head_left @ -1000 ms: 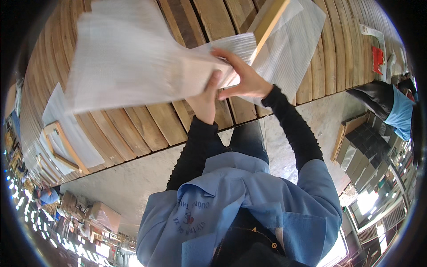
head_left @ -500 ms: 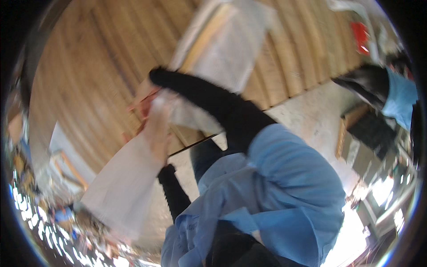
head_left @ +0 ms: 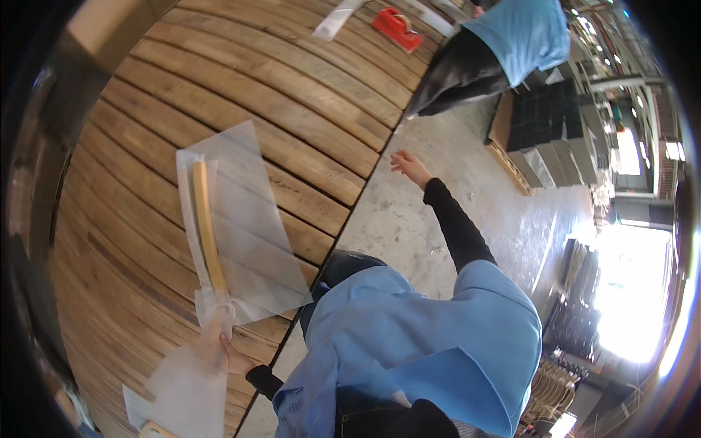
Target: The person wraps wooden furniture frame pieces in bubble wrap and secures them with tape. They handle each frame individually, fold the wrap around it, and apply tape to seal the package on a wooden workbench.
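Note:
A long, narrow tan strip (head_left: 207, 226) lies lengthwise on the slatted wooden table, partly covered by translucent plastic sheeting (head_left: 252, 212). The sheeting spreads from the strip toward the table's near edge. At the strip's lower end, my left hand (head_left: 232, 358) is closed on the sheeting; its thumb shows, while the other fingers are partly veiled by film. More whitish plastic (head_left: 186, 390) trails from that hand toward the lower left. My right hand (head_left: 413, 169) is held out past the table edge above the floor, fingers apart and holding nothing.
On the table's far part (head_left: 292, 95) are a red tape dispenser (head_left: 396, 29) and a clear plastic roll or bag (head_left: 337, 20). A co-worker in a light blue top (head_left: 515, 36) stands beside it. Stacked dark boxes (head_left: 544, 120) sit on a pallet at right.
My right arm has swung from across the table out to the right, over the floor. The wrapped strip now lies lengthwise by my left hand. The view has turned and is less blurred.

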Demonstrator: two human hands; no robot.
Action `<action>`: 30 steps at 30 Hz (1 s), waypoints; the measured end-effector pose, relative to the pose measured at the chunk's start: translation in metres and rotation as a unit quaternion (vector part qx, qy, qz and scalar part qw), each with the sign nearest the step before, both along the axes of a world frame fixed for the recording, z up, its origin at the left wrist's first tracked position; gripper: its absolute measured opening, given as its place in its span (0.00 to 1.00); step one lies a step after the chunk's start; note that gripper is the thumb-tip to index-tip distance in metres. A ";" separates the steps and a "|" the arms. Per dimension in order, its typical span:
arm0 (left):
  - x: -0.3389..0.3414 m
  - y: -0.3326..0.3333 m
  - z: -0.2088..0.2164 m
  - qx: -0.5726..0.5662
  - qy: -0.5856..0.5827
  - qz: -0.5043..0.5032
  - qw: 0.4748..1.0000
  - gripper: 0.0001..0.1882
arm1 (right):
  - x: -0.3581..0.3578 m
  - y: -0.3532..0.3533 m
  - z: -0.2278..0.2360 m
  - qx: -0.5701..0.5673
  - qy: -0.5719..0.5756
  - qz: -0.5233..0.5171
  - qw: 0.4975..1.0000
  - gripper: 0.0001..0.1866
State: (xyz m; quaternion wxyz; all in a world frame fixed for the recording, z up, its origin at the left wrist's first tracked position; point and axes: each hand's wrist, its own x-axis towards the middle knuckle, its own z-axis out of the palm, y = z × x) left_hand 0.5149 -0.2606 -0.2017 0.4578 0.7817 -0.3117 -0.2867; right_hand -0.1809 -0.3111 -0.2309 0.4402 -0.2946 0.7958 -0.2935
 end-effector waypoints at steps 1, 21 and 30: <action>-0.015 0.006 0.002 -0.010 0.009 0.023 1.000 0.28 | 0.000 0.014 0.030 0.021 -0.037 -0.032 0.999 0.23; -0.137 -0.113 -0.022 0.187 0.092 0.014 0.978 0.27 | -0.391 -0.307 -0.085 -0.225 0.281 -0.185 0.915 0.75; -0.167 -0.111 -0.013 0.210 0.100 0.094 0.968 0.28 | -0.434 -0.341 -0.060 -0.214 0.252 -0.142 0.933 0.52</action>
